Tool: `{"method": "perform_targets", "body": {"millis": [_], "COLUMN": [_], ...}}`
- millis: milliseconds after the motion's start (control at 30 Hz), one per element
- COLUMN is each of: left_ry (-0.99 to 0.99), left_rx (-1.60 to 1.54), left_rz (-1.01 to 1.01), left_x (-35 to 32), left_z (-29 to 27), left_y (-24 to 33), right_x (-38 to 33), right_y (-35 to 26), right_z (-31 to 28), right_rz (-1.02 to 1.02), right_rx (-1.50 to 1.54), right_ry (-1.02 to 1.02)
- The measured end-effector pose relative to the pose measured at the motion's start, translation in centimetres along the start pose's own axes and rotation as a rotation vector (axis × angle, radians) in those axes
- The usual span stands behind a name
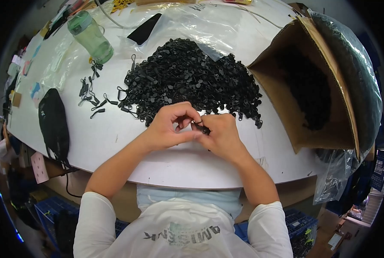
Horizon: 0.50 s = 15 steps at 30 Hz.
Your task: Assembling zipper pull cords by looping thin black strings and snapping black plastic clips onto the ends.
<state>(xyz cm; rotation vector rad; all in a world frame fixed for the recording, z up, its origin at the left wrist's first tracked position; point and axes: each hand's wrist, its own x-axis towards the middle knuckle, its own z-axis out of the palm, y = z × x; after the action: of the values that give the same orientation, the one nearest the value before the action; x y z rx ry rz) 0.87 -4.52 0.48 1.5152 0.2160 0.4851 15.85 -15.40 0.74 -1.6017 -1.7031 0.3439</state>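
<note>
At the near edge of the white counter, the left hand and right hand meet, fingers of both pinched on one small black zipper pull, just in front of the black heap of pulls. Doing this well likely calls for a steady fingertip grip and short movements, since the piece sits directly between both thumbs.

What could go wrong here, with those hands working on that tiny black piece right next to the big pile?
The small black piece, pinched between the left hand and right hand, might slip into the black pile and get lost. The pile's edge nears the open cardboard box; a nudge could scatter pieces.
</note>
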Motion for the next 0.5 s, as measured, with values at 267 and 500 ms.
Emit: {"method": "perform_targets", "body": {"millis": [267,500], "left_ry": [0.285,0.099], "left_rx": [0.395,0.781], "left_rz": [0.307,0.601], "left_x": [0.1,0.9], "left_z": [-1.2,-2.1], "left_y": [-1.2,-1.0], "right_x": [0.8,0.6], "right_y": [-1.4,-1.5], "right_z": [-0.7,-0.6], "right_rz": [0.348,0.318], "right_rx": [0.519,0.445], "right_ry": [-0.097,-0.048]}}
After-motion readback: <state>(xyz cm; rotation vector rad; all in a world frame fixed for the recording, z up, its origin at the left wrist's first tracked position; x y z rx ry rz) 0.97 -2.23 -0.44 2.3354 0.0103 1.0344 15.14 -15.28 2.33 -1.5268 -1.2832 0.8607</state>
